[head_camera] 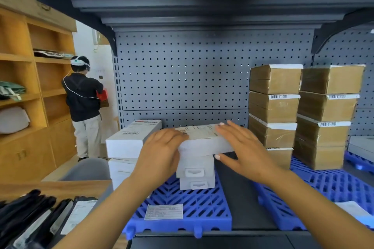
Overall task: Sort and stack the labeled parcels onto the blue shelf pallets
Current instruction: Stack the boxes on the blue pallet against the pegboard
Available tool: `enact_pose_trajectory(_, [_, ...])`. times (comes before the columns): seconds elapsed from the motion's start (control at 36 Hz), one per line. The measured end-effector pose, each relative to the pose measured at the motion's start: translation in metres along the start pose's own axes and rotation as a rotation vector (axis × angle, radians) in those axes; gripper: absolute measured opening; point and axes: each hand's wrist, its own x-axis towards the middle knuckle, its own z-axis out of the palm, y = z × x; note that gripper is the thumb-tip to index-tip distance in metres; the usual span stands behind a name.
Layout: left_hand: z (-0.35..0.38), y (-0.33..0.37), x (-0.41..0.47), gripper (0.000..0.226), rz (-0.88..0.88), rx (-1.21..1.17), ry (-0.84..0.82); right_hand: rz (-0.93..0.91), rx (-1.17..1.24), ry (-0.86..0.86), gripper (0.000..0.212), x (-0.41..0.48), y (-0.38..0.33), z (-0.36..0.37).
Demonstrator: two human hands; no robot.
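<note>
Head: hands [162, 148] around white parcel [204, 140]

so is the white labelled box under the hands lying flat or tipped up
Flat: the white labelled cardboard box lies label-up across the narrower stack of small white boxes, overhanging it on the right.
</note>
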Motion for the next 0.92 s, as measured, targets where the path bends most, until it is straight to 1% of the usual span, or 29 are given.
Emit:
enact_pose_trajectory(0.06, [0.003, -0.004, 0.002, 0.051, -0.028, 0.050, -0.049, 0.059, 0.013, -0.005, 0.081, 0.006, 0.008, -0.007])
enact_pose_trajectory(0.17, [0.006, -0.008, 0.005, 0.045, -0.107, 0.120, -0.145, 0.114, -0.025, -0.097, 0.089, 0.011, 0.017, -0.012])
enact_pose_trajectory(0.22, [0.004, -0.007, 0.008, 0.049, -0.119, 0.120, -0.167, 0.112, -0.017, -0.127, 0.091, 0.008, 0.016, -0.010])
enact_pose_trajectory(0.28, [0.003, -0.003, 0.012, 0.058, -0.151, 0.117, -0.212, 0.091, -0.013, -0.154, 0.089, 0.003, 0.012, -0.006])
enact_pose_trajectory(0.39, [0.006, 0.004, 0.015, 0.087, -0.274, 0.109, -0.363, 0.044, -0.034, -0.139, 0.087, -0.005, 0.008, -0.004])
enact_pose_trajectory(0.44, [0.006, 0.008, 0.014, 0.093, -0.286, 0.042, -0.382, 0.004, -0.059, -0.121, 0.087, -0.009, 0.006, -0.008])
enact_pose_trajectory(0.58, [0.004, 0.024, 0.007, 0.084, -0.160, -0.065, -0.333, -0.080, 0.004, -0.038, 0.080, -0.019, -0.005, -0.010])
enact_pose_trajectory(0.64, [0.005, 0.027, 0.006, 0.084, -0.150, -0.104, -0.316, -0.135, -0.011, 0.007, 0.075, -0.021, -0.010, -0.009])
enact_pose_trajectory(0.69, [0.007, 0.023, 0.006, 0.084, -0.160, -0.117, -0.296, -0.151, -0.020, 0.033, 0.071, -0.018, -0.013, -0.007])
enact_pose_trajectory(0.81, [0.012, 0.009, 0.002, 0.065, -0.186, -0.134, -0.281, -0.010, 0.022, -0.038, 0.071, -0.012, -0.012, -0.006])
enact_pose_trajectory(0.92, [0.013, 0.004, -0.005, 0.062, -0.240, -0.215, -0.282, 0.042, 0.057, -0.120, 0.070, -0.011, -0.014, 0.003])
